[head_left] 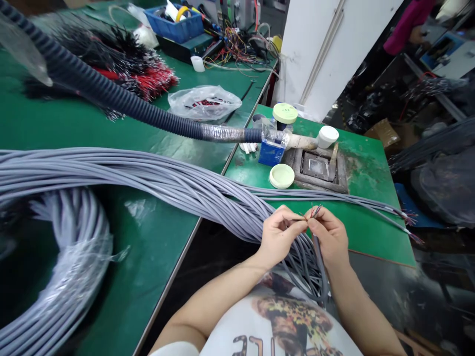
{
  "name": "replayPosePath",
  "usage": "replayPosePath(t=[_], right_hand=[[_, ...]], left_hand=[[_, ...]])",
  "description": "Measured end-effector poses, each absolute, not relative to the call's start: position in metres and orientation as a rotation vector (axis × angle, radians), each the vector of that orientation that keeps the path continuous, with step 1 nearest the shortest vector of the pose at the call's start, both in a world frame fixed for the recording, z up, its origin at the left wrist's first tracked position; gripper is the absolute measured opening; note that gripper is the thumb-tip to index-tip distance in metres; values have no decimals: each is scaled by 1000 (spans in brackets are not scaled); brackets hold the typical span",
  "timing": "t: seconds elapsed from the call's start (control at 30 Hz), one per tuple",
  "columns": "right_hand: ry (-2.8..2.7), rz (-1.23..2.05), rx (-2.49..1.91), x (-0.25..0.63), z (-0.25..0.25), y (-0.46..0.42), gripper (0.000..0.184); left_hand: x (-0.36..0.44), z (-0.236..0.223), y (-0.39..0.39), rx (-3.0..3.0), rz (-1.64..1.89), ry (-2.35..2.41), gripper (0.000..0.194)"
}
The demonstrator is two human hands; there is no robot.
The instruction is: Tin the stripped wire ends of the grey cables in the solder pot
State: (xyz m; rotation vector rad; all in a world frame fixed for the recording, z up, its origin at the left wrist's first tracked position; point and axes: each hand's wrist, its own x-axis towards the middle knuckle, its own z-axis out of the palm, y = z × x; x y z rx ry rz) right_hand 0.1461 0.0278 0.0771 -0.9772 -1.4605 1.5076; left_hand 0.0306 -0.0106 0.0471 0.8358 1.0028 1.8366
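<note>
Both hands meet over the near edge of the green table. My left hand is closed in a pinch on thin coloured wires at the end of a grey cable. My right hand grips the grey cable itself, close to where the wires come out. Under and beside my hands, a thick bundle of grey cables crosses from the left and droops over the table edge. Several cables lie apart to the right, their stripped coloured ends near the table's right side.
A solder pot sits ahead, with a white jar, a pale lid and a blue box around it. A black corrugated hose hangs across the left. A wrapped cable coil lies at near left.
</note>
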Motion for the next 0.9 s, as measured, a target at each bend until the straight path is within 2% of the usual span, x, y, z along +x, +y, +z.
replayPosePath(t=[0.17,0.27,0.4,0.53,0.6,0.7,0.8,0.9], right_hand=[[-1654,1263,-894,136,75,33,3],[-1700,1207,-809,133,76,38,4],[-1694,1413,-769,135,80,49,6],[-1640,1749,-937,138,82,57,16],[-1611,1797,-984,137,82,57,17],[-1527,1721,-1025,132,81,53,8],[-1336,1662,-988,125,80,48,11],[-1252,1699,-891,123,79,43,13]], left_hand=[[35,47,-4,460,1760,793,17],[33,47,-4,405,1732,781,20],[26,47,-5,527,1762,823,17],[14,44,-7,1055,1949,1128,4],[9,43,-8,1353,1990,1236,7],[7,41,-9,1575,1985,1285,13],[9,42,-9,1459,1930,1273,7],[13,45,-7,1034,1871,1102,6]])
